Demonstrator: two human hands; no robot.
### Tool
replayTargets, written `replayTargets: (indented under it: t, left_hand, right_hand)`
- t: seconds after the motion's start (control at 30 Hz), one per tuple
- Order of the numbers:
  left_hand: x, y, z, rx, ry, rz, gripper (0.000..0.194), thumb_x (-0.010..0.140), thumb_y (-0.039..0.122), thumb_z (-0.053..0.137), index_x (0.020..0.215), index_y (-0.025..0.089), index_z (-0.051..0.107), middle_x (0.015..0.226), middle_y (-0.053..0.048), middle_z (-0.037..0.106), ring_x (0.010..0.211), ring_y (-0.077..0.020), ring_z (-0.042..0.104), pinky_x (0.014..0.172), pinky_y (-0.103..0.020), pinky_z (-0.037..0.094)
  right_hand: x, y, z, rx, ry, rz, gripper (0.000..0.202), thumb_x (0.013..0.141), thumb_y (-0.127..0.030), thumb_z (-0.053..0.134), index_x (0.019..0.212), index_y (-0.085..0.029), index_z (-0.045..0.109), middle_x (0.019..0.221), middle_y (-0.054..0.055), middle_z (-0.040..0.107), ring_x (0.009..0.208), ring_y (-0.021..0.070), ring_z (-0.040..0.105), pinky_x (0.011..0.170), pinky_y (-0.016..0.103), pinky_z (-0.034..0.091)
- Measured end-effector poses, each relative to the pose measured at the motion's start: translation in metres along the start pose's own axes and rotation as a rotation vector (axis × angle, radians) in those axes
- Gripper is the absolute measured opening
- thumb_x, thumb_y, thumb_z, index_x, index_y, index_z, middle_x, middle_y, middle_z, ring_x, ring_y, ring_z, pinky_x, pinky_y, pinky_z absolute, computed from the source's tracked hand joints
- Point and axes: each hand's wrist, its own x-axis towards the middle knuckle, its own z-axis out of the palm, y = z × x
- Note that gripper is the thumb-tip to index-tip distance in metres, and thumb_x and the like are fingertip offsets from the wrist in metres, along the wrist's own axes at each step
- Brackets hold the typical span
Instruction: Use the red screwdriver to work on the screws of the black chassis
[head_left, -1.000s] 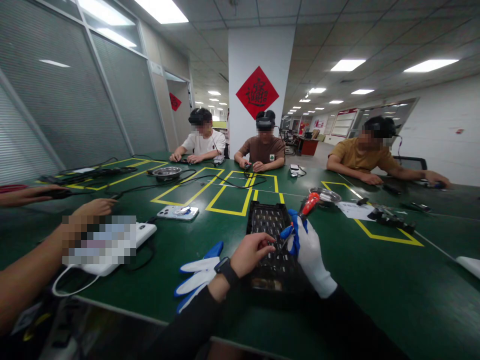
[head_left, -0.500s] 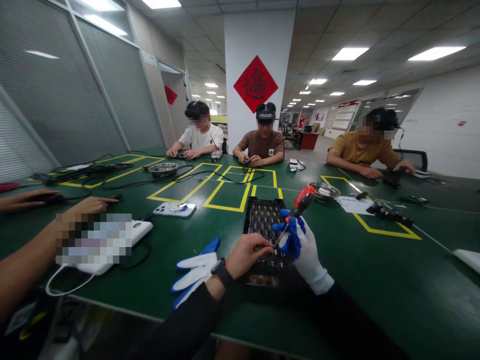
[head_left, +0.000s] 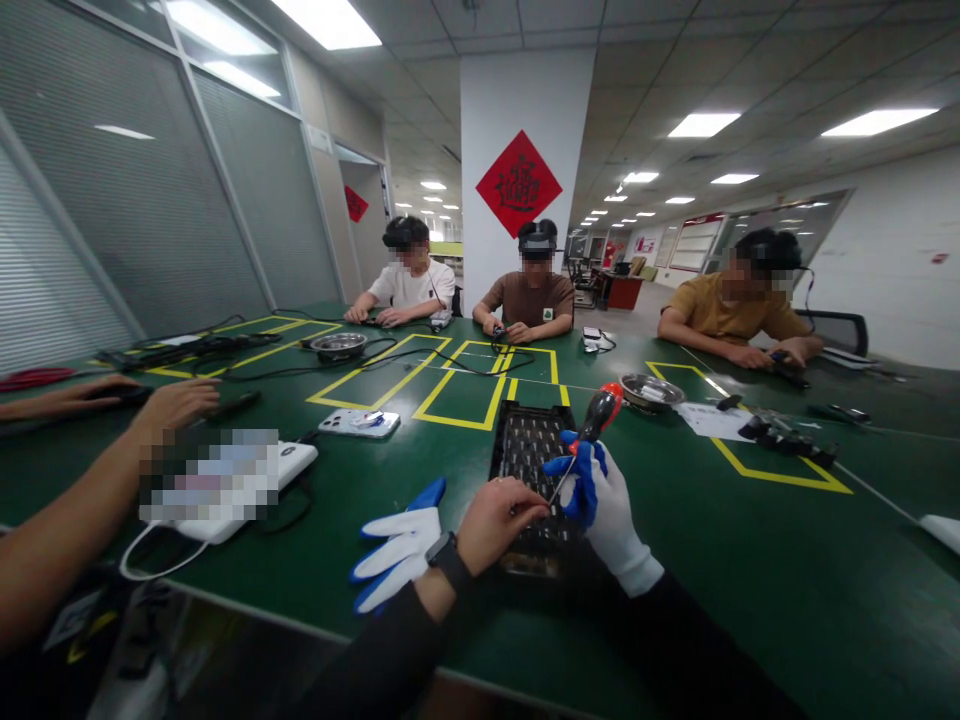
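With the black tray of small metal parts (head_left: pixel 499 445) as the dial's centre and 12 pointing away from the wearer, the gloved right hand (head_left: pixel 600 495), at 4 o'clock, curls its fingers closed round a red-and-black screwdriver (head_left: pixel 602 412). The bare left hand (head_left: pixel 495 525), at 8, presses thumb and forefinger together by the shaft's tip over the tray; whether they pinch anything, I cannot tell. Green tabletop (head_left: pixel 757 545) stretches towards 3, a loose blue-and-white glove (head_left: pixel 401 545) lies at 8, and a steel bowl (head_left: pixel 651 392) sits near 2.
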Motion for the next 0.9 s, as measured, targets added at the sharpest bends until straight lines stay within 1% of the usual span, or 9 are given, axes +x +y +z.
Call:
replayTargets:
  t: [0.13, 0.2, 0.33, 0.4, 0.5, 0.6, 0.67, 0.77, 0.9]
  left_hand:
    - [-0.001, -0.001, 0.001, 0.036, -0.016, 0.029, 0.018, 0.081, 0.031, 0.054, 0.081, 0.020, 0.068, 0.076, -0.002, 0.065, 0.073, -0.0130, 0.053, 0.071, -0.024, 0.038]
    - [-0.001, -0.001, 0.001, 0.049, -0.011, 0.041, 0.017, 0.082, 0.030, 0.054, 0.081, 0.020, 0.068, 0.076, -0.002, 0.065, 0.073, -0.0130, 0.053, 0.072, -0.025, 0.037]
    - [-0.001, -0.002, 0.002, 0.046, 0.020, 0.040, 0.017, 0.082, 0.029, 0.053, 0.082, 0.020, 0.067, 0.079, -0.002, 0.064, 0.075, -0.0134, 0.054, 0.072, -0.025, 0.037]
    - [0.000, -0.003, 0.002, 0.048, 0.026, 0.037, 0.017, 0.083, 0.029, 0.052, 0.082, 0.020, 0.066, 0.080, -0.002, 0.064, 0.077, -0.0140, 0.054, 0.073, -0.025, 0.038]
    - [-0.001, -0.003, 0.002, 0.057, 0.025, 0.034, 0.017, 0.083, 0.029, 0.051, 0.083, 0.020, 0.066, 0.080, -0.002, 0.064, 0.078, -0.0147, 0.054, 0.073, -0.026, 0.038]
    - [-0.001, -0.002, 0.002, 0.071, 0.018, 0.039, 0.017, 0.083, 0.027, 0.051, 0.082, 0.020, 0.066, 0.080, -0.003, 0.064, 0.079, -0.0150, 0.054, 0.073, -0.026, 0.038]
    - [-0.001, -0.001, 0.002, 0.079, 0.012, 0.043, 0.017, 0.083, 0.027, 0.051, 0.082, 0.020, 0.066, 0.081, -0.003, 0.063, 0.079, -0.0150, 0.054, 0.074, -0.026, 0.038]
    - [0.000, 0.000, 0.001, 0.084, 0.009, 0.037, 0.017, 0.084, 0.027, 0.050, 0.083, 0.020, 0.066, 0.081, -0.003, 0.063, 0.078, -0.0147, 0.054, 0.074, -0.026, 0.038]
    - [-0.001, 0.001, 0.001, 0.086, 0.018, 0.025, 0.018, 0.084, 0.028, 0.049, 0.084, 0.020, 0.065, 0.081, -0.003, 0.063, 0.080, -0.0149, 0.054, 0.074, -0.026, 0.038]
  right_hand:
    - [0.004, 0.004, 0.002, -0.005, 0.066, 0.014, 0.029, 0.078, -0.044, 0.053, 0.093, -0.021, 0.044, 0.059, -0.004, 0.059, 0.035, 0.0055, 0.042, 0.035, 0.017, 0.036]
    - [0.004, 0.003, 0.000, -0.040, 0.077, 0.021, 0.026, 0.077, -0.044, 0.053, 0.087, -0.022, 0.044, 0.058, -0.004, 0.057, 0.038, 0.0075, 0.046, 0.038, 0.019, 0.038]
    - [0.002, -0.006, -0.004, -0.086, 0.055, 0.019, 0.027, 0.077, -0.046, 0.049, 0.086, -0.020, 0.050, 0.067, 0.002, 0.062, 0.050, 0.0121, 0.055, 0.044, 0.023, 0.044]
    - [0.000, -0.008, -0.003, -0.070, 0.037, 0.016, 0.032, 0.078, -0.049, 0.046, 0.090, -0.019, 0.051, 0.069, 0.004, 0.063, 0.047, 0.0119, 0.054, 0.042, 0.024, 0.043]
    - [0.001, -0.004, -0.001, -0.029, 0.043, 0.026, 0.036, 0.079, -0.050, 0.045, 0.096, -0.019, 0.049, 0.068, 0.002, 0.063, 0.041, 0.0100, 0.050, 0.040, 0.023, 0.040]
    - [0.005, 0.004, 0.001, -0.018, 0.101, 0.042, 0.031, 0.075, -0.047, 0.055, 0.088, -0.020, 0.045, 0.062, -0.001, 0.062, 0.037, 0.0067, 0.044, 0.037, 0.019, 0.036]
    - [0.007, 0.008, 0.000, -0.011, 0.115, 0.050, 0.030, 0.074, -0.044, 0.058, 0.083, -0.020, 0.043, 0.059, -0.004, 0.059, 0.036, 0.0058, 0.042, 0.036, 0.017, 0.034]
    - [0.005, 0.005, -0.003, -0.005, 0.074, 0.029, 0.027, 0.075, -0.042, 0.057, 0.087, -0.020, 0.047, 0.060, -0.003, 0.059, 0.042, 0.0073, 0.047, 0.039, 0.018, 0.038]
    - [0.001, -0.002, -0.005, 0.023, 0.011, 0.010, 0.033, 0.080, -0.045, 0.047, 0.100, -0.018, 0.051, 0.071, 0.002, 0.062, 0.049, 0.0095, 0.053, 0.044, 0.021, 0.042]
